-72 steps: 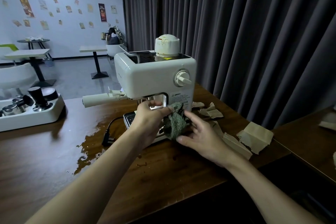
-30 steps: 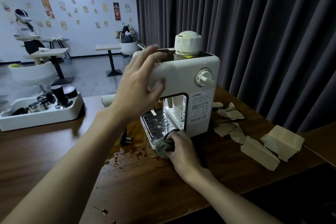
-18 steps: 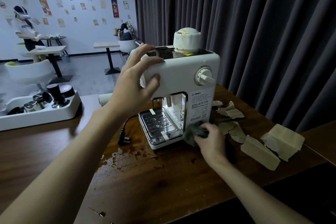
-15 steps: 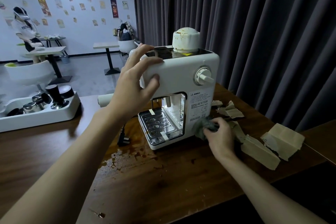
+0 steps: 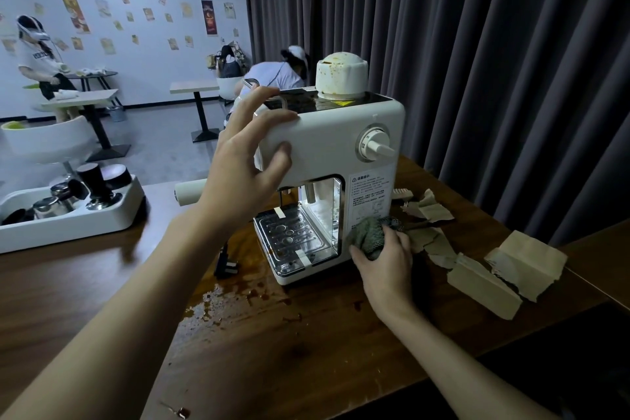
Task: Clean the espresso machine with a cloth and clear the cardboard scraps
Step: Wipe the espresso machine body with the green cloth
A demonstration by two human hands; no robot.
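Cloth in my right grip, low against the front of the espresso machine point(image 5: 327, 147).

Nearest me, the wooden surface point(image 5: 306, 351) carries a wet brown spill point(image 5: 238, 293) in front of the machine. My right hand point(image 5: 385, 259) grips the bunched green cloth point(image 5: 368, 235), pressed to the labelled panel just right of the drip tray point(image 5: 289, 239). My left hand point(image 5: 242, 174) sits higher, grip wide, fingers spread over the machine's top left edge and thumb on its face. Torn cardboard scraps point(image 5: 484, 280) lie to the machine's right. Farther left, a white tray point(image 5: 68, 222) holds coffee tools.
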